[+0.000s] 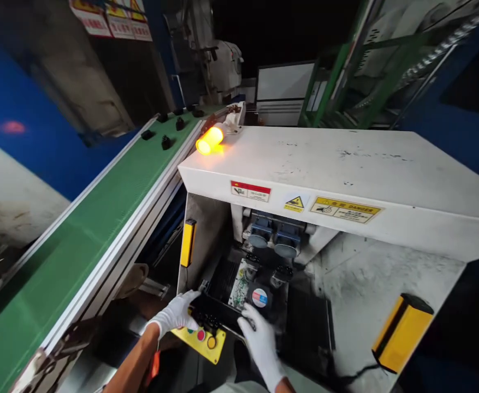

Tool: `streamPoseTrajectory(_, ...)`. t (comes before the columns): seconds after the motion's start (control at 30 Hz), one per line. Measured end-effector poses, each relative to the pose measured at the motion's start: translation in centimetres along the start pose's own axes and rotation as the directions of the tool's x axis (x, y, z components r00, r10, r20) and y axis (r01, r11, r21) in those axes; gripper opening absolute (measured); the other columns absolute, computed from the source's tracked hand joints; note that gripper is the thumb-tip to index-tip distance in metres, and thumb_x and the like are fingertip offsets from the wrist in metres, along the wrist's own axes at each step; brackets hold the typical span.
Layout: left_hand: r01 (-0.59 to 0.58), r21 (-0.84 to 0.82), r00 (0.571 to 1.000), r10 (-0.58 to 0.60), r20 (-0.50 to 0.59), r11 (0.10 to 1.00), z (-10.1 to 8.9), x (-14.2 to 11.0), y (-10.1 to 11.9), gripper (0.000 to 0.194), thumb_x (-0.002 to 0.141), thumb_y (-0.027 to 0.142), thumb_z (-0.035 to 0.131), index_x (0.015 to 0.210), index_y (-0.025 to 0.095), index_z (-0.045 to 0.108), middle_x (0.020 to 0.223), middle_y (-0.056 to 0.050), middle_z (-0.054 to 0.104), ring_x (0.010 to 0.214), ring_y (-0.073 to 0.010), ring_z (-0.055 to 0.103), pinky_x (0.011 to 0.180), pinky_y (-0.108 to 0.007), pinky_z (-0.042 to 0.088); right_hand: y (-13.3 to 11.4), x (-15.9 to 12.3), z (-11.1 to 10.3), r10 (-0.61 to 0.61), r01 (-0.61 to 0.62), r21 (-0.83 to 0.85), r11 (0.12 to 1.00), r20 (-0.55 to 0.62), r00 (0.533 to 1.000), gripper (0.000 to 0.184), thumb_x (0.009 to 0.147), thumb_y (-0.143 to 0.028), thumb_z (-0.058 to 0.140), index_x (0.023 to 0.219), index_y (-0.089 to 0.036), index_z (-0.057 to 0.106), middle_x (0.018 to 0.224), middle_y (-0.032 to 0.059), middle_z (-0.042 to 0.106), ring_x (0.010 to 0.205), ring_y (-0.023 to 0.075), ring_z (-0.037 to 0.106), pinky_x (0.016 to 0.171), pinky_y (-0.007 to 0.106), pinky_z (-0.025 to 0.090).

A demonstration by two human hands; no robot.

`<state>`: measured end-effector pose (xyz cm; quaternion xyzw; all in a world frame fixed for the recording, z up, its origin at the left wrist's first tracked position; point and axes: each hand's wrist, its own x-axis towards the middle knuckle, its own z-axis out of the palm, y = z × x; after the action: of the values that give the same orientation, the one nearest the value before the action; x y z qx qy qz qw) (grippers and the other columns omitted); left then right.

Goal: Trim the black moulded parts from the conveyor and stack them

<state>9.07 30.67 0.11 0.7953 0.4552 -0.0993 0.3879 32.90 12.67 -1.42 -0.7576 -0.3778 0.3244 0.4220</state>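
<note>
My left hand (177, 315), in a white glove, is at the machine's front edge. Its thumb and fingers curve around the near end of a knobbly black part (207, 321), just above a yellow button panel (200, 343). The glove hides some of the grip. My right hand (260, 343), also gloved, hovers in front of the machine bed with fingers apart and slightly bent, and nothing shows in it. Beyond it lies a dark block with a round red, white and blue label (259, 297). Two black pieces (282, 273) sit on fixtures behind that block, below two round grey press heads (285, 248).
A green conveyor belt (100, 234) runs along the left, carrying several small black parts (166, 142). The white machine hood (325, 164) overhangs the bed, with a lit amber lamp (210, 141) at its corner. Yellow sensor bars (403, 333) flank the opening.
</note>
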Motion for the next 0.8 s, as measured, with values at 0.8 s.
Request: streamPoseTrajectory(0.8, -0.286, -0.85, 0.885, 0.463, -0.057, 0.442, -0.9, 11.9, 20.5, 0.051, 0.039, 0.039, 0.093, 0.074, 0.008, 0.072, 0.07, -0.004, 0.066, 0.065, -0.0135, 0.058, 0.073, -0.031, 0.052, -2.7, 11.6, -11.3, 0.022, -0.023, 0.35, 0.937, 0.008, 1.0, 0.02, 0.056, -0.026, 0.077, 0.073, -0.019, 0.071, 0.078, 0.0042, 0.072, 0.077, 0.0218, 0.065, 0.079, 0.036, 0.054)
